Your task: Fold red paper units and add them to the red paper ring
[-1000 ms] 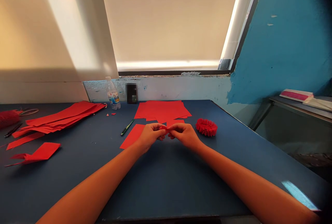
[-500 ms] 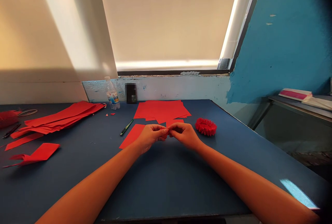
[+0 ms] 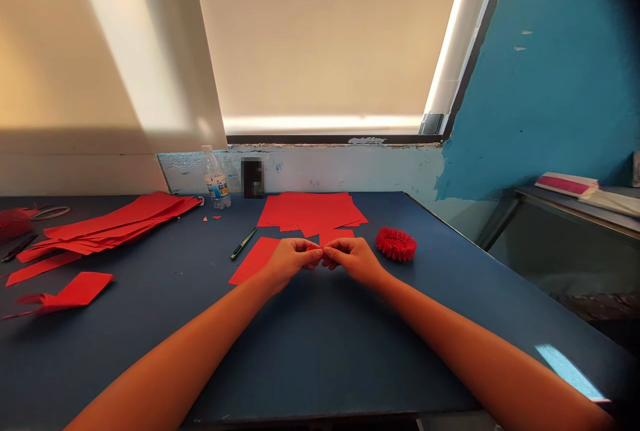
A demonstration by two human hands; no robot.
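While a bottle (image 3: 216, 181) stands behind, left hand (image 3: 290, 259) and right hand (image 3: 353, 258) pinch a red paper scrap (image 3: 317, 249).

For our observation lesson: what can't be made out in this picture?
Head view:
red paper piece: mostly hidden, pinched between left hand and right hand.
dark object by the wall: blurred.
bottle label: too small to read.
red bundle: cut by left edge.
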